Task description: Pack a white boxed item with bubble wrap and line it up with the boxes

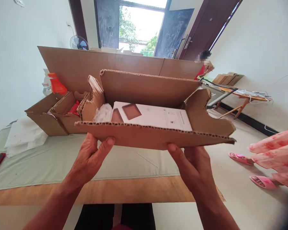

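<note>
Between my two hands I hold an open-topped cardboard box point(139, 137) above the table, its right side tilted slightly down. My left hand point(93, 153) grips the near left of it, thumb on the front wall and fingers underneath. At the near right my right hand point(192, 159) does the same, its fingers partly hidden by the box. A white printed carton point(156, 115) with brown square shapes lies inside. Some clear crumpled plastic point(103, 113) fills the box's left end.
Left on the green cloth point(124, 163) stand divided cardboard bins point(48, 124) with red items, an orange-topped bottle point(56, 83) and white foam sheets point(26, 134). A tall cardboard panel point(79, 60) rises behind. Someone in pink slippers point(264, 182) stands at right; another person sits farther back.
</note>
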